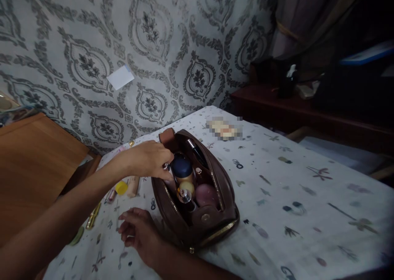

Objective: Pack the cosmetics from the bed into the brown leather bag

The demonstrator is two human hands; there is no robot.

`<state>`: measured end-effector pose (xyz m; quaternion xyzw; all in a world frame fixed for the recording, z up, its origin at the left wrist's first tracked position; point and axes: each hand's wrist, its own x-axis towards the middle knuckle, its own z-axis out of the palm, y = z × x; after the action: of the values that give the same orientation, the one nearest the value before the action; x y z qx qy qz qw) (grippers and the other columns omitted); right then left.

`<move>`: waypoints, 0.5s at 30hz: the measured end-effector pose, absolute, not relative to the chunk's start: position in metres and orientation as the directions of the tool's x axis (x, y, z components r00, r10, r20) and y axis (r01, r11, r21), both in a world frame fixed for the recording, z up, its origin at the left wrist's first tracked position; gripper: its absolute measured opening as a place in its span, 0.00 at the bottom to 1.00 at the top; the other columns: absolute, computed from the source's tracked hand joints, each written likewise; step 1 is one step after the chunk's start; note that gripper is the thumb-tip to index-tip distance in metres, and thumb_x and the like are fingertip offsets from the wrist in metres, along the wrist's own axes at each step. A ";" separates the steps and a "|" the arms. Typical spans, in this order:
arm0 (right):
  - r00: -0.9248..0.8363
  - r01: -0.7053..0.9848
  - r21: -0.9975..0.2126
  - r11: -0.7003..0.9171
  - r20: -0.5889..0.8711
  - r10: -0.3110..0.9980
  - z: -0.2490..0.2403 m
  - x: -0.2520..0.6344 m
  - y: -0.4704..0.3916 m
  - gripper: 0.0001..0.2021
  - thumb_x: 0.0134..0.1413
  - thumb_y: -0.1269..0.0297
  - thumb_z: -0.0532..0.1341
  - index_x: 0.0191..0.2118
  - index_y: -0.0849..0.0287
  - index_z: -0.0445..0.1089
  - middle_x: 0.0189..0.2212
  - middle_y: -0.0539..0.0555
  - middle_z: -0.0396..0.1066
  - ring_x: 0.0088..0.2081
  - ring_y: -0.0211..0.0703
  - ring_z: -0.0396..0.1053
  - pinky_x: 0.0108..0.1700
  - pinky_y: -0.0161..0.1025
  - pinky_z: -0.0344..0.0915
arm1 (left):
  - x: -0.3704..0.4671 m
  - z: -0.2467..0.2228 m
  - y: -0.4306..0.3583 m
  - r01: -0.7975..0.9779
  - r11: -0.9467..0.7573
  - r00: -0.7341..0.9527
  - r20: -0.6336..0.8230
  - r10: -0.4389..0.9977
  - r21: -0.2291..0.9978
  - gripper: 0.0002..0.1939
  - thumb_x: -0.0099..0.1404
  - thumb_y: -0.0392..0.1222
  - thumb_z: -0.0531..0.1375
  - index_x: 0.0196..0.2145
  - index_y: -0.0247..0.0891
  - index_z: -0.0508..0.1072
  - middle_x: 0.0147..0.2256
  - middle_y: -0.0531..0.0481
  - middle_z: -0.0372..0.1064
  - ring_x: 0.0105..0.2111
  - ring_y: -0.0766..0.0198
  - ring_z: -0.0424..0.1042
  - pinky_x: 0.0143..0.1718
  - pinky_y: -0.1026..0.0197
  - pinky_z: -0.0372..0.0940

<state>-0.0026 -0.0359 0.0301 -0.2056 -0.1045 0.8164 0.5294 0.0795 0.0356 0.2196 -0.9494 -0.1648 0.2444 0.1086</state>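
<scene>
Blue-lidded jar apparently crowds the left hand in the brown bag.

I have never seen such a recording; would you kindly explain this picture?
There is no machine here: these are a person's two bare hands, seen from a camera worn on the head, looking forward and down. On a patterned white cloth sits an open brown bag with a dark blue-topped container and a round pink item inside. The left hand reaches into the bag; whether it grips anything is unclear. The right hand is beside the bag, apparently holding nothing. Left of the bag lies a round yellow item.
</scene>
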 end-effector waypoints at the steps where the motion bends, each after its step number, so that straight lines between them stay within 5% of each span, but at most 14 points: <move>1: -0.353 -0.822 -0.388 -0.416 -0.226 0.908 0.031 -0.002 -0.036 0.17 0.30 0.56 0.68 0.28 0.60 0.69 0.18 0.47 0.69 0.18 0.31 0.60 0.22 0.31 0.49 | 0.080 0.220 0.036 0.257 -0.925 0.826 -0.434 0.360 -0.279 0.16 0.61 0.54 0.62 0.32 0.38 0.75 0.29 0.48 0.72 0.34 0.57 0.71 0.33 0.61 0.57; 8: -0.356 -0.827 -0.381 -0.414 -0.216 0.909 0.029 -0.005 -0.035 0.15 0.35 0.57 0.68 0.28 0.60 0.67 0.19 0.47 0.70 0.18 0.31 0.60 0.22 0.31 0.49 | 0.083 0.224 0.038 0.273 -0.932 0.814 -0.460 0.355 -0.237 0.13 0.62 0.52 0.61 0.33 0.40 0.76 0.29 0.50 0.73 0.35 0.57 0.71 0.33 0.61 0.57; 15: -0.349 -0.832 -0.374 -0.409 -0.220 0.911 0.026 -0.006 -0.035 0.17 0.32 0.56 0.69 0.29 0.61 0.68 0.19 0.49 0.69 0.18 0.31 0.61 0.22 0.32 0.50 | 0.082 0.227 0.042 0.294 -0.930 0.800 -0.476 0.367 -0.223 0.21 0.64 0.60 0.58 0.39 0.40 0.75 0.33 0.49 0.73 0.36 0.58 0.71 0.34 0.62 0.57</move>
<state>-0.0059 -0.0347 0.0265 -0.1995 -0.0988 0.8152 0.5347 0.0825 0.0418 0.2272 -0.9461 -0.1746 0.2641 0.0689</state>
